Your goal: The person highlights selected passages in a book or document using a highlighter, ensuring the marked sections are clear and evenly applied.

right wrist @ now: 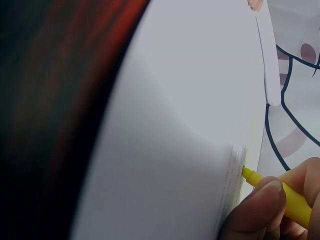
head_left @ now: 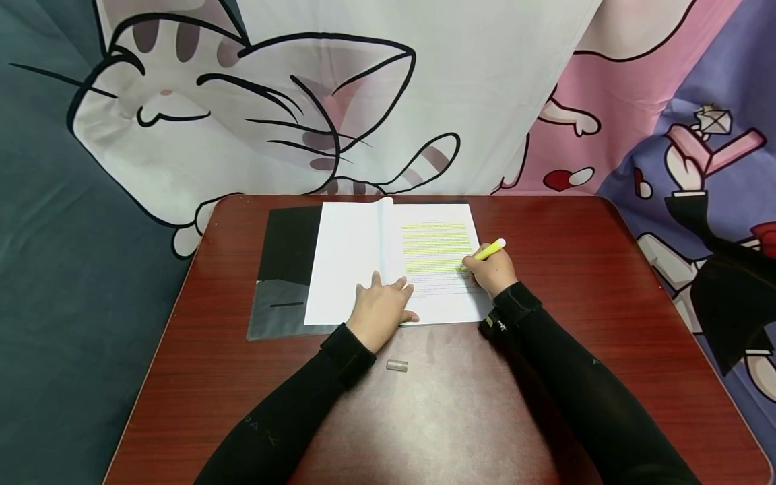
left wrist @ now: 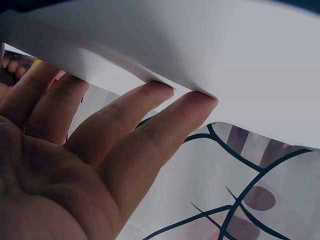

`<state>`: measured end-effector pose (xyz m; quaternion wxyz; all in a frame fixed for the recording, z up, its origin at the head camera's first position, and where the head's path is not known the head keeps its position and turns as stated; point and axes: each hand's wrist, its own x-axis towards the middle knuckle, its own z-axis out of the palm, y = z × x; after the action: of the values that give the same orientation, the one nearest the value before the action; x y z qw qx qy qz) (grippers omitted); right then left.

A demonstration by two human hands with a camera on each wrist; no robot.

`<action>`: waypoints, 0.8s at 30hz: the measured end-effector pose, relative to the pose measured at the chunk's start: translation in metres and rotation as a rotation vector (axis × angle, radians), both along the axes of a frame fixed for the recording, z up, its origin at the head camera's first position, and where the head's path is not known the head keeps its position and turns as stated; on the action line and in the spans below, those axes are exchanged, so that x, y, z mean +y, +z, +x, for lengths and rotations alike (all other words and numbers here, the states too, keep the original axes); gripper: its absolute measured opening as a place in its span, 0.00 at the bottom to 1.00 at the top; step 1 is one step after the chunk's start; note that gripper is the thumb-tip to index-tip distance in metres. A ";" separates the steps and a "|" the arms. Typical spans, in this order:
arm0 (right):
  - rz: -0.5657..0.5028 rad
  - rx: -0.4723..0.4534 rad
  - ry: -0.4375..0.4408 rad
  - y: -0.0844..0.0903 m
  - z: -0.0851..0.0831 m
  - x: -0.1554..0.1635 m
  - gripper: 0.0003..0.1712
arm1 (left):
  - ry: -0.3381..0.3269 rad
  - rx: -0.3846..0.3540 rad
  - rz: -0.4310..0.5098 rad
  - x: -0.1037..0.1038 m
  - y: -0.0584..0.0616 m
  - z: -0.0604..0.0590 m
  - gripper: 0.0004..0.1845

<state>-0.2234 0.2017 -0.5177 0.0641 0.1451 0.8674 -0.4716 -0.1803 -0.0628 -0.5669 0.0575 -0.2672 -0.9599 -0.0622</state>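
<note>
In the head view my right hand [head_left: 494, 271] pinches a yellow highlighter [head_left: 490, 250], its tip at the right end of a text line. The highlighter tip [right wrist: 247, 172] also meets the paper in the right wrist view. Yellow strokes cover the upper lines of the printed right-hand page [head_left: 439, 296]; the lines below are unmarked. My left hand [head_left: 380, 311] rests with fingers spread across the fold and lower left of that page. In the left wrist view its fingers [left wrist: 150, 135] touch the paper [left wrist: 260, 65]. A blank left-hand page [head_left: 342, 263] lies beside the fold.
Under the pages lies a dark folder [head_left: 285, 242], its cover out to the left with a clear pocket. A small grey cylinder [head_left: 397, 366], perhaps a cap, is on the reddish wooden table [head_left: 200, 377] near my left wrist. Cartoon-printed cloth [head_left: 485, 101] hangs behind.
</note>
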 end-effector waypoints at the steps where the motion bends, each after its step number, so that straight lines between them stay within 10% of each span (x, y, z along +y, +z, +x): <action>1: 0.002 0.001 0.001 0.000 0.000 0.000 0.09 | 0.000 0.002 0.000 0.000 0.000 0.000 0.38; 10: 0.007 -0.012 -0.006 0.000 -0.001 0.002 0.09 | -0.004 0.029 -0.018 0.000 -0.023 -0.010 0.40; 24: 0.027 -0.008 -0.010 0.005 0.002 0.002 0.10 | -0.014 0.033 -0.024 0.000 -0.022 -0.010 0.40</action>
<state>-0.2211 0.2041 -0.5128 0.0633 0.1519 0.8727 -0.4598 -0.1908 -0.0632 -0.5891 0.0697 -0.2757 -0.9576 -0.0464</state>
